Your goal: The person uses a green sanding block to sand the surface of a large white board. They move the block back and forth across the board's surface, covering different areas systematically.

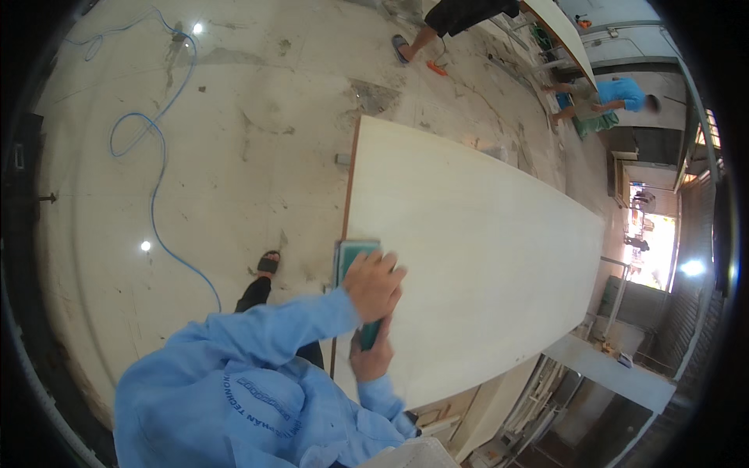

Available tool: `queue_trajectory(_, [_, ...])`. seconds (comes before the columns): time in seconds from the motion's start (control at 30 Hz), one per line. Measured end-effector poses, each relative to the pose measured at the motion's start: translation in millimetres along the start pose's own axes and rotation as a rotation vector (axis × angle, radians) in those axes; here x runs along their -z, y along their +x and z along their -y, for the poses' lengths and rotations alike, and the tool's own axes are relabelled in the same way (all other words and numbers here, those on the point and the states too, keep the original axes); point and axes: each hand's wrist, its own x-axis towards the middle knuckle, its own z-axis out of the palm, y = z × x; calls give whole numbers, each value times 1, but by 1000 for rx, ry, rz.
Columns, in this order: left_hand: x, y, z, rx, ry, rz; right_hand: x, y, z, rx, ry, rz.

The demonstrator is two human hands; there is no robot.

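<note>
A large pale board point(468, 257) with a brown edge lies flat in front of me. At its left edge, a long green block-shaped tool point(355, 253) with a pale rim rests on the surface; its exact kind is hard to tell. My left hand point(376, 284) is closed over the middle of it, fingers curled across the top. Nearer to me, my right hand point(372, 360) grips the tool's other end, where a green part shows beside the thumb. Both hands are slightly blurred, and the tool's underside is hidden.
A blue hose point(161, 156) winds over the stained floor point(257, 179) at left. A co-worker's leg point(421, 43) stands at the far side, near an orange item point(436, 68). Another person in blue point(620, 93) bends at far right. A metal-framed bench point(616, 374) stands at right.
</note>
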Motion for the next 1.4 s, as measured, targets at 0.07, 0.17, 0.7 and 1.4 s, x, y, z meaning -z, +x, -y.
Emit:
queue_trajectory(0.07, [-3, 57, 29, -25, 40, -38, -5, 64, -6, 89, -9, -22])
queue_trajectory(0.17, [-7, 157, 65, 16, 213, -34, -8, 173, -5, 179, -62, -43])
queue_trajectory(0.7, [1, 24, 15, 1, 70, -75, 5, 40, 4, 70, 44, 21])
queue_trajectory(1.4, [23, 224, 109, 44, 69, -307, -16, 259, 34, 233, -32, -18])
